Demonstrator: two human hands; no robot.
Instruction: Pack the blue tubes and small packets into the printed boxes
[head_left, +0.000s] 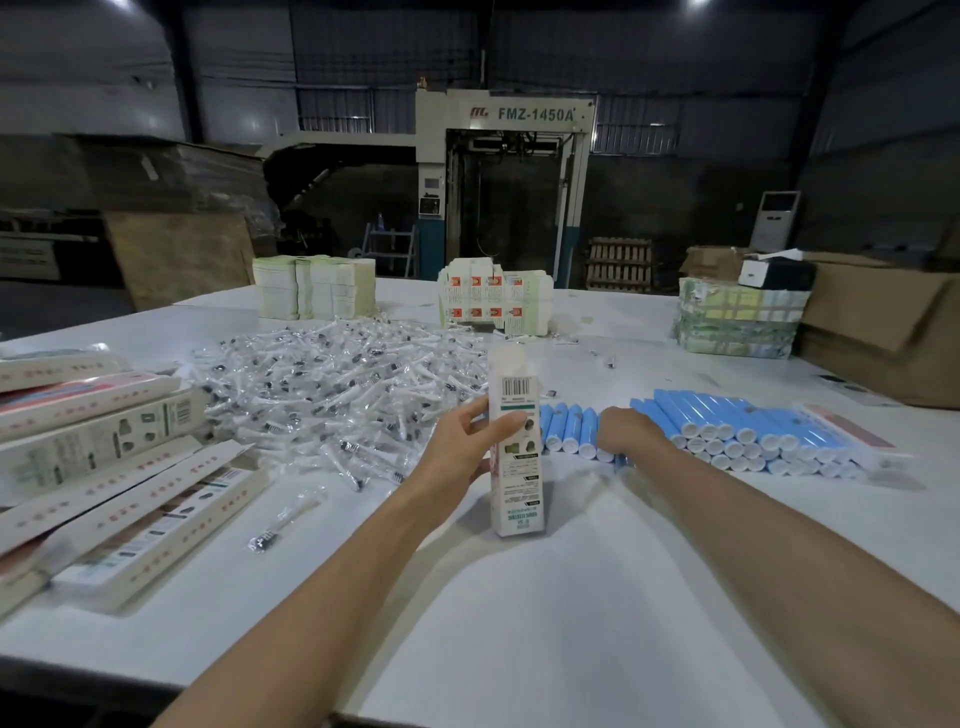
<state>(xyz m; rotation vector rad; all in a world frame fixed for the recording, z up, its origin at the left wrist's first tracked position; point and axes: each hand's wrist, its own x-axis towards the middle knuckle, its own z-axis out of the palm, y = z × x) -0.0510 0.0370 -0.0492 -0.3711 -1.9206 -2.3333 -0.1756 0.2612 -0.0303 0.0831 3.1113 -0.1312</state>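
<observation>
Head view. Reaches forward with both bare forearms across the white table. Grips a printed box at mid-height with the left hand: one digit laid across the near printed face, the rest curled round the box's left side. Holds that box upright, long axis near vertical and leaning slightly away, lower end down at the table top, barcode end up. Lays the right hand knuckles up on a row of blue tubes just right of the box. Curls its fingers down among the tubes with the tips hidden, so cannot tell whether pinching one or only resting. Shows those tubes lying flat, side by side, long axes running away from the person, white caps toward the person. Shows further right a larger stack of blue tubes, layered, pointing the same way. Finds left of the box a wide heap of small clear packets lying every way, and one single packet apart, nearer the person, slanted. Finds at the left edge a loose pile of long printed boxes lying flat. Sees bundles of flat cartons along the far edge and a brown cardboard case at the right.
</observation>
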